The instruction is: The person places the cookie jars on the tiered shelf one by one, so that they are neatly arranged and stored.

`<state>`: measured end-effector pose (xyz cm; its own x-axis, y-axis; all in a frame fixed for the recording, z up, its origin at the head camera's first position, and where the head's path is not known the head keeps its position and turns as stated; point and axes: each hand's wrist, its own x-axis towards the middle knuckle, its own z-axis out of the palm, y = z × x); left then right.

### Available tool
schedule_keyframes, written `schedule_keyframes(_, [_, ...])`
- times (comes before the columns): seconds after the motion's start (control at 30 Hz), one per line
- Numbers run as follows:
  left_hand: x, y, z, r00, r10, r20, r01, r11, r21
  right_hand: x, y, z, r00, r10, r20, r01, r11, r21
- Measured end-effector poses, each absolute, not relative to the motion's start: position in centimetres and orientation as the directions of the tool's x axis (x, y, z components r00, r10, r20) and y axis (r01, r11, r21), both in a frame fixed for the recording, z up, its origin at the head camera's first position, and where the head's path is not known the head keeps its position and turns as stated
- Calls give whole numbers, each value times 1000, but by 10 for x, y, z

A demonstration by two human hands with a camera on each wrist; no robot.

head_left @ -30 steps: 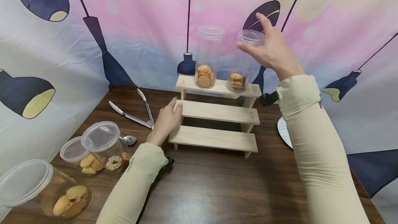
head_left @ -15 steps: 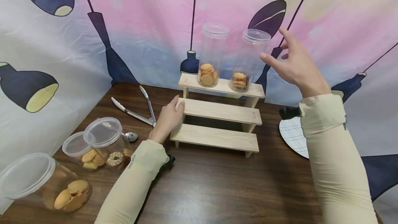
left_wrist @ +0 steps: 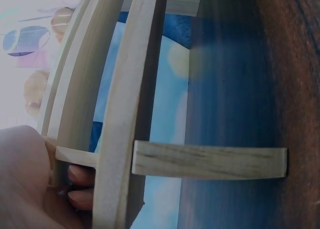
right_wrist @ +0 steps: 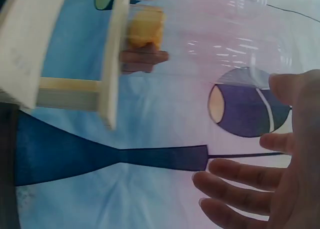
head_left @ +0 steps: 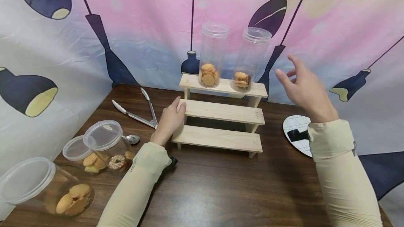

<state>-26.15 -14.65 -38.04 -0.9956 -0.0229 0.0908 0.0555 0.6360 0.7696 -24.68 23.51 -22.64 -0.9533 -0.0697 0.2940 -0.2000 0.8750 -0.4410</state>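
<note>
Wooden stand (head_left: 222, 110), on the table (head_left: 217, 192): the left hand (head_left: 168, 122) grips the left end of its middle tier, thumb above and fingers (left_wrist: 81, 199) curled in beneath. The right hand (head_left: 305, 88) has its fingers (right_wrist: 240, 194) loosely spread and holding nothing, apart from the right jar (head_left: 252, 57) and to its right.

I'd keep the left hand as a light brace only, since a tug on that end could rock what stands above. For any adjustment, the right fingers should close gently on the jar's wall and slide it low down; these containers look tall for their base and would likely tip if nudged near the lid. On the top tier (head_left: 225, 85), that jar and the left jar (head_left: 213, 53) stand side by side with a gap between them, each with biscuits only at the bottom (so probably light).

Farther out, 3 lidded jars (head_left: 104, 141) sit left of the left forearm, a spoon (head_left: 132, 139) and open tongs (head_left: 140, 117) lie near the left hand, and a round white plate (head_left: 291, 125) lies partly behind the right wrist. I'd mind the left sleeve near those 3 when withdrawing.
</note>
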Motion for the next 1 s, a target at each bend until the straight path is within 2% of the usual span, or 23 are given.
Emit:
schedule_keyframes(0.3, [-263, -146, -379, -995, -29, 94, 53, 642, 765, -242, 253, -269, -968, -7, 252, -130, 870, -475])
schedule_keyframes(0.63, [-261, -146, -381, -993, -34, 112, 64, 646, 761, -241, 245, -318, -997, 64, 48, 28, 845, -535])
schedule_keyframes(0.8, [-261, -147, -382, -992, -28, 120, 74, 646, 759, -242, 238, -335, -999, 42, 18, 25, 831, -556])
schedule_keyframes(1.0, [-261, -145, -382, -992, -26, 121, 75, 646, 760, -243, 230, -351, -998, 29, 56, -8, 822, -569])
